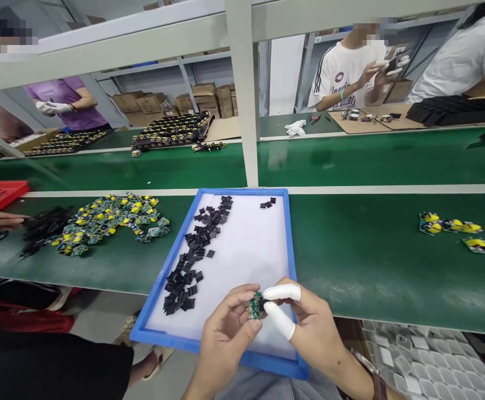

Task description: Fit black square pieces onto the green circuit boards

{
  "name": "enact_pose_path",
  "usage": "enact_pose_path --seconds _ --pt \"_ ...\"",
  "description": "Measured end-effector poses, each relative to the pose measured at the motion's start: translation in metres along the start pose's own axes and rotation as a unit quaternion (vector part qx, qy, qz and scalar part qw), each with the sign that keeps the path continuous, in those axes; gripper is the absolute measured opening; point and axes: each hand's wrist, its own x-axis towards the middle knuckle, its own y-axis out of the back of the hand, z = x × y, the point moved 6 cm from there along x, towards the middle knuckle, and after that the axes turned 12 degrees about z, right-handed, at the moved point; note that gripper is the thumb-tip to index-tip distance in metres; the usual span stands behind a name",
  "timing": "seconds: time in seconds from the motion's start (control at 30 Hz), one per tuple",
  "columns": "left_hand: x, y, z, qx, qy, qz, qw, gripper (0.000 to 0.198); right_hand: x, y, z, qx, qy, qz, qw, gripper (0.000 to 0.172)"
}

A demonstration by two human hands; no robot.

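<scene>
My left hand (229, 328) grips a small green circuit board (254, 305) between thumb and fingers, over the near part of a blue-rimmed white tray (290, 244). Two fingertips of my right hand (309, 316) wear white finger cots. They pinch a small black piece (262, 304) against the board's right side; whether it is fixed to the board I cannot tell. Many flat black pieces (200, 239) lie in a band along the tray's left side. A few more black pieces (268, 204) sit near its far right corner.
Left of the tray lies a heap of boards with yellow parts (109, 216). Beyond it, another person's hand (0, 221) touches dark parts (46, 225) near a red bin (0, 194). Several yellow-topped boards (454, 226) lie at right. A frame post (242, 94) rises behind the tray.
</scene>
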Motion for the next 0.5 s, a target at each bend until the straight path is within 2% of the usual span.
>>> enact_pose_path --seconds 0.3,0.5 --pt "0.0031 -0.0004 0.0026 0.022 -0.049 0.011 0.998 0.033 -0.0032 -0.003 0.0034 -0.034 -0.013 0.007 0.999 0.025" --pt "0.0052 -0.001 0.0064 0.054 -0.105 0.016 0.993 0.038 -0.0011 -0.0024 -0.0012 -0.049 0.013 0.009 0.999 0.021"
